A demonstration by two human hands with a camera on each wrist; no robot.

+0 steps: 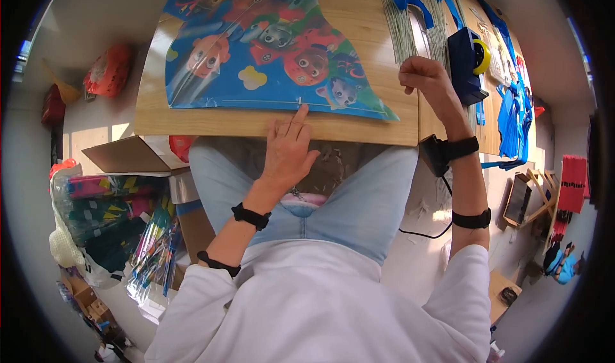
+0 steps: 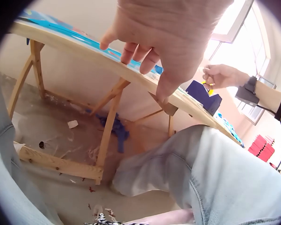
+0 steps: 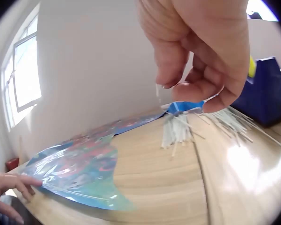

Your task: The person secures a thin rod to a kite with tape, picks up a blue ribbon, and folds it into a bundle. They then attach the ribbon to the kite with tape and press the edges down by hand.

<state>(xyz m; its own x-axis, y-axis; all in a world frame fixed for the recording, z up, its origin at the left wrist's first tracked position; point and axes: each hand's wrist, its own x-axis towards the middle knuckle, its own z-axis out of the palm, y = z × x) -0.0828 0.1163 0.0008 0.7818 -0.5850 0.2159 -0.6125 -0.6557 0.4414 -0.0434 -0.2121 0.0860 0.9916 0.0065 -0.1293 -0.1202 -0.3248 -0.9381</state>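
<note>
A glossy blue plastic sheet (image 1: 256, 74) printed with cartoon faces lies on the wooden table, a thin white rod running along its near edge. My left hand (image 1: 291, 148) reaches over the table's front edge, one straight finger touching the sheet's near border beside a small white tab (image 1: 300, 100). Raised above the table on the right, my right hand (image 1: 428, 81) has its fingers curled, with thumb and fingertips pinching a narrow clear strip (image 3: 159, 95), which looks like tape. Close to that hand stands a dark blue tape dispenser (image 1: 462, 68) with a yellow core.
Bundles of thin pale rods (image 1: 400, 26) and blue ribbon (image 1: 410, 1) lie behind my right hand. Blue strips (image 1: 512, 123) hang at the table's right end. At left on the floor are an open cardboard box (image 1: 128, 153) and plastic-wrapped bundles (image 1: 154, 247).
</note>
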